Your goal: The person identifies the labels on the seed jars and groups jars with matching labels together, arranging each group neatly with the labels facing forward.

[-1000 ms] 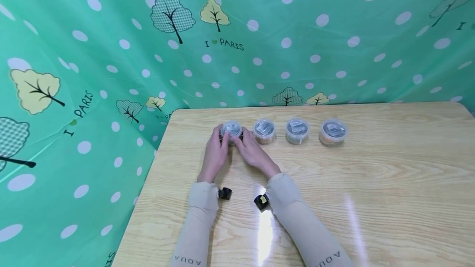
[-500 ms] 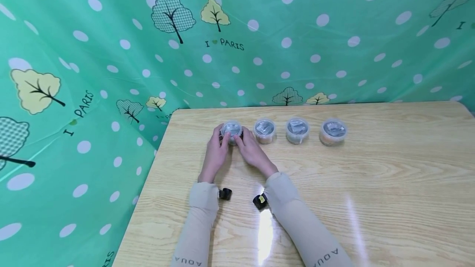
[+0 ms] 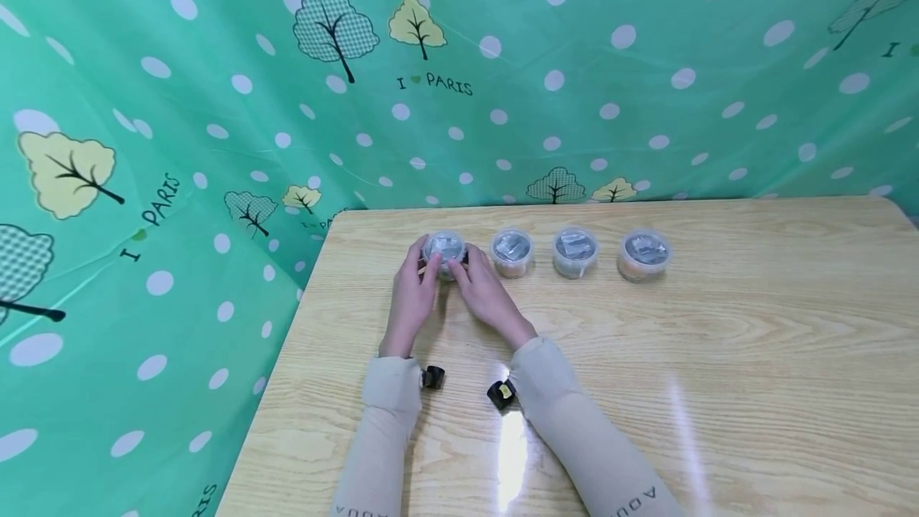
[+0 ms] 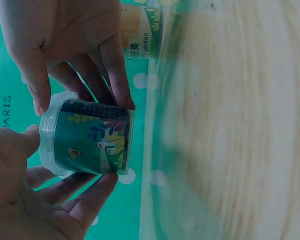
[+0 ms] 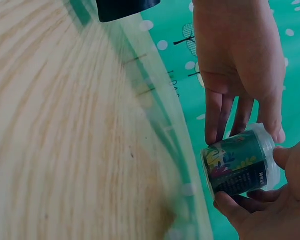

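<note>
In the head view, both hands hold a small round plastic tub (image 3: 444, 244) with a clear lid at the left end of a row. My left hand (image 3: 412, 286) grips its left side and my right hand (image 3: 484, 286) its right, both thumbs at the lid's near edge. The left wrist view shows the tub's green printed label (image 4: 90, 142), the fingertips near its base rim. Fingers also reach round its wall in the right wrist view, where the same tub (image 5: 237, 165) appears tilted. Part of the far side is hidden.
Three similar lidded tubs, the nearest (image 3: 512, 254), then another (image 3: 575, 253) and the rightmost (image 3: 644, 255), stand along the back of the wooden table (image 3: 754, 357). A green patterned curtain (image 3: 502, 142) hangs behind and to the left. Black wrist cameras (image 3: 433, 377) stick out beneath the sleeves.
Over the last half second the held tub and both hands have shifted slightly left. The other three tubs stay where they were.
</note>
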{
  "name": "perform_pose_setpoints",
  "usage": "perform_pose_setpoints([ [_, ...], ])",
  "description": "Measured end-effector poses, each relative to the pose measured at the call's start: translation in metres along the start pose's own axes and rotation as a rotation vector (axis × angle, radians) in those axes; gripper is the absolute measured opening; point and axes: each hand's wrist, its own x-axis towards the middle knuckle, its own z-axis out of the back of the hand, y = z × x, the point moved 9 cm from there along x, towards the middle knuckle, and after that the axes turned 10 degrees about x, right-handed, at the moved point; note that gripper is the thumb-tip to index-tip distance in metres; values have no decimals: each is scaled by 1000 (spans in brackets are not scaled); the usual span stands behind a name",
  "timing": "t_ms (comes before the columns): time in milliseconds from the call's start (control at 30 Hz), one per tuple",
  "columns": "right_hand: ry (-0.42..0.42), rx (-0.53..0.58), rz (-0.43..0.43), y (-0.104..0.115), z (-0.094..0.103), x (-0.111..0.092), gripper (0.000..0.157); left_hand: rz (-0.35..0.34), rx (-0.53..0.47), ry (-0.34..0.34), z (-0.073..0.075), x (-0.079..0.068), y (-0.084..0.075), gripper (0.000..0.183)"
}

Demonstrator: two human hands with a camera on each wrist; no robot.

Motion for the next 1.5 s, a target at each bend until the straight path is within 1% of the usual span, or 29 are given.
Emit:
perform_pose_setpoints([
  [200,-2,2,21,7,2,-5,56,-5,-10,-7,5,-4,-4,52],
  [367,19,16,23,12,3,-11,55,-1,-8,-14,8,-8,-6,53],
  [500,5,8,11,12,10,-18,56,-19,-7,-5,6,-11,-13,54],
  [600,-8,3,15,13,16,-24,56,-38,-6,5,3,-13,-19,54],
  [667,-6,5,21,14,18,-27,56,-43,-8,-1,3,-15,-21,53],
  [867,-4,-10,30,20,22,-34,54,-54,-73,-45,7,-20,-26,52],
  [1100,-15,-1,52,30,32,-43,55,-98,-156,-109,11,-25,-35,49],
  [1200,-31,-2,61,32,39,-47,55,-117,-176,-118,10,-26,-40,49],
  [1300,-36,7,52,31,43,-50,57,-126,-190,-120,8,-28,-44,49],
  [1367,-31,23,47,30,44,-51,59,-121,-199,-124,7,-30,-45,48],
  [1500,-28,68,41,29,46,-53,63,-86,-225,-125,6,-33,-46,45],
])
